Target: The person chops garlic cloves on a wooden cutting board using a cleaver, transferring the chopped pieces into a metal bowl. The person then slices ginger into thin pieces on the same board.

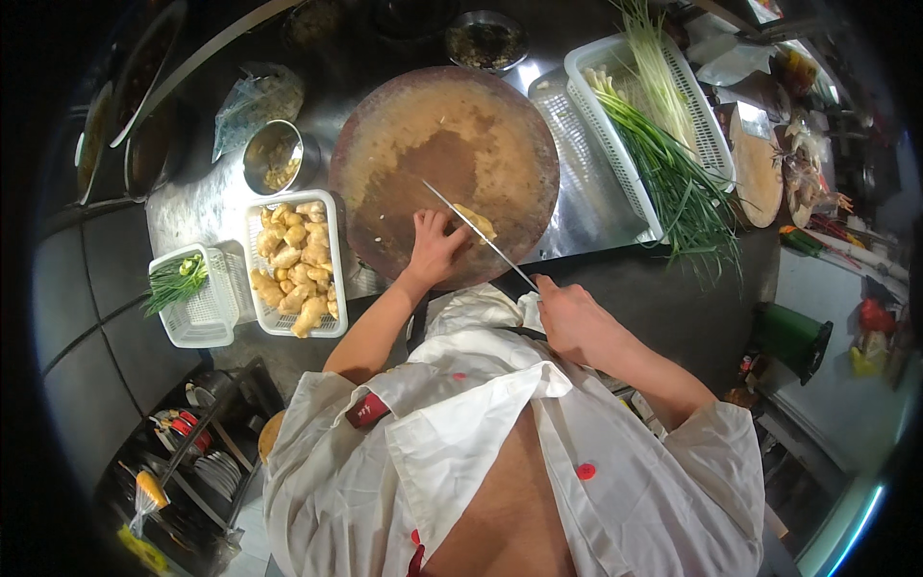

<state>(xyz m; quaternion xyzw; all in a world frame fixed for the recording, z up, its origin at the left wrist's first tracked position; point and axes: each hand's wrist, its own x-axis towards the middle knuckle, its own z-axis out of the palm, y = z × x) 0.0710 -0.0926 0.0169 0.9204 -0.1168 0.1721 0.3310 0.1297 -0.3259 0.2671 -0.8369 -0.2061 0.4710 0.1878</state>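
Note:
My right hand (566, 310) grips a knife, its blade (479, 234) seen edge-on and slanting across a round wooden chopping block (505, 151). A piece of ginger (476, 221) lies on the block just right of the blade. On the blade's other side my left hand (435, 241) rests with bent fingers near the block's front edge; whether its fingertips hold something small is unclear. The block's middle has a dark, wet-looking patch, and a few pale bits lie on it.
A white basket of ginger (342, 288) and a metal bowl (315, 155) stand left of the block. Farther left is a smaller basket (225, 317) with green onions. A large white basket of long green stalks (634, 209) stands right. Behind are a plastic bag (267, 97) and another bowl (451, 50).

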